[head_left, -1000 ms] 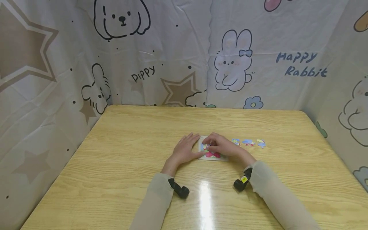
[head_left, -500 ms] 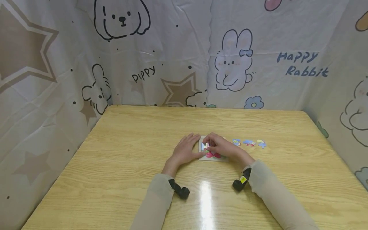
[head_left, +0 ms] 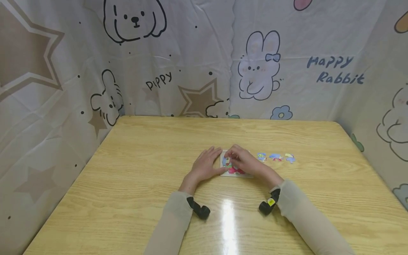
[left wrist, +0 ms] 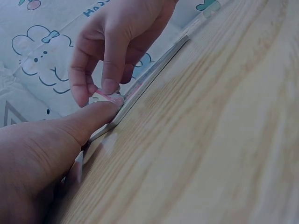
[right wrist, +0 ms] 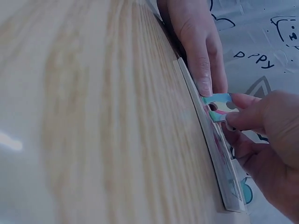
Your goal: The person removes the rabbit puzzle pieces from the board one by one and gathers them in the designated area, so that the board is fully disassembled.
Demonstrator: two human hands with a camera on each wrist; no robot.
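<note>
Hanging behind everything: fabric backdrop (head_left: 197,49) with cartoon prints, cut off at top and both sides. Wood-grain table (head_left: 127,173) next, near edge out of frame, glare streak (head_left: 229,228) towards the front. Pale left sleeve (head_left: 172,223) and right sleeve (head_left: 312,217), both cropped by the head view's bottom edge.

Left hand (head_left: 205,165) flat along the left side of the puzzle board (head_left: 239,175); fingers straight, thumb apart from them and reaching over the lower left. Right hand (head_left: 243,160) curled above the board, blocking its upper right from the head view. Board thin, pale-rimmed, blue at left, bright pink along the bottom; nearly edge-on in both wrist views, picture hard to read there.

Black wrist cameras (head_left: 200,209), 1 per arm; the right has a yellow label. Row of 3 loose jigsaw pieces (head_left: 275,157) on the table, just right of the board.

Held jigsaw piece (right wrist: 218,99): light blue, cream, pink, tilted at the board, pinched between right thumb and fingertips. Cannot tell whether it touches the left thumb.
</note>
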